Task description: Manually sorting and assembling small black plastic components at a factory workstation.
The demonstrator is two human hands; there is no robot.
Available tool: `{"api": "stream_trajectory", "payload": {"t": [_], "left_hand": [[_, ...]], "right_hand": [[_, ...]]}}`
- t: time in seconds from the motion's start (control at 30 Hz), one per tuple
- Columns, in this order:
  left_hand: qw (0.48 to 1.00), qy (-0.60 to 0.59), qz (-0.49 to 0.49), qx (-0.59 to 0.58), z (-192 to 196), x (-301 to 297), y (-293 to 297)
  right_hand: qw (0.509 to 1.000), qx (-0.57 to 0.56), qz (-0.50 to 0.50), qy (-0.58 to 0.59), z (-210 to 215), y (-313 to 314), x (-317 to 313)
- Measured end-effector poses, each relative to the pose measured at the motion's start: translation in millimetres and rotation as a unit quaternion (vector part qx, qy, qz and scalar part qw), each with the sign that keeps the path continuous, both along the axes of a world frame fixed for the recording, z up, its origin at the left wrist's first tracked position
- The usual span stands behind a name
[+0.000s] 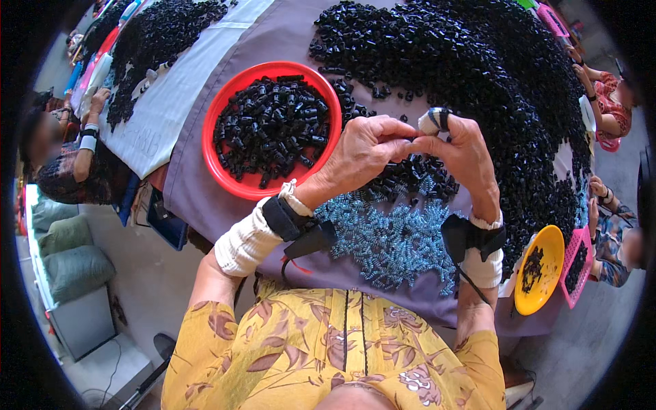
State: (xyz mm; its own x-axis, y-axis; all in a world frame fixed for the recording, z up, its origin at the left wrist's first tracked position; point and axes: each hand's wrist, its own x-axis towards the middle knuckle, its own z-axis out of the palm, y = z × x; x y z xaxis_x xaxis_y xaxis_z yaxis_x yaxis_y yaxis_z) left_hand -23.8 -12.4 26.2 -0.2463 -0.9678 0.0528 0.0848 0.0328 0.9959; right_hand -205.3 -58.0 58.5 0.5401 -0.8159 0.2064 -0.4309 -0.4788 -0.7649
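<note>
My left hand (362, 154) and my right hand (465, 147) meet over the table, fingertips pinched together. Between them a small dark piece just shows, mostly covered by the fingers; it looks like one of the black plastic parts. White wrapping with a dark band covers a right-hand fingertip. Below the hands spreads a pile of bluish metal springs (389, 232). Loose black cylindrical parts (424, 174) lie just under the fingers. Left of my left hand stands a round red basin (213, 154) with many black parts inside.
A large heap of black parts (465, 55) covers the far and right side of the purple cloth (198, 137). At the right are a yellow plate (555, 253) and a pink basket (579, 263). Other people work at the left and right edges. Green sacks (78, 266) lie at left.
</note>
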Motion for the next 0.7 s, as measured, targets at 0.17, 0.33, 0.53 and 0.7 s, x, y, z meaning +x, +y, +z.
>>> {"api": "stream_trajectory", "payload": {"t": [0.17,0.33,0.53,0.7], "left_hand": [[1.0,-0.022,0.011,-0.015,-1.0,-0.6,0.2],[0.998,0.051,-0.024,0.004,2.6,-0.1,-0.8],[0.994,0.088,0.003,0.069,-3.2,8.6,-1.1],[0.988,0.107,-0.009,0.115,-10.3,8.5,2.2]], "right_hand": [[0.999,0.038,0.003,0.0,-5.6,-5.2,-2.2],[0.998,0.051,-0.023,-0.002,-6.7,2.6,-8.8],[0.991,0.0,-0.11,0.079,-28.0,15.9,-46.0],[0.981,-0.037,-0.115,0.15,-50.2,24.4,-58.8]]}}
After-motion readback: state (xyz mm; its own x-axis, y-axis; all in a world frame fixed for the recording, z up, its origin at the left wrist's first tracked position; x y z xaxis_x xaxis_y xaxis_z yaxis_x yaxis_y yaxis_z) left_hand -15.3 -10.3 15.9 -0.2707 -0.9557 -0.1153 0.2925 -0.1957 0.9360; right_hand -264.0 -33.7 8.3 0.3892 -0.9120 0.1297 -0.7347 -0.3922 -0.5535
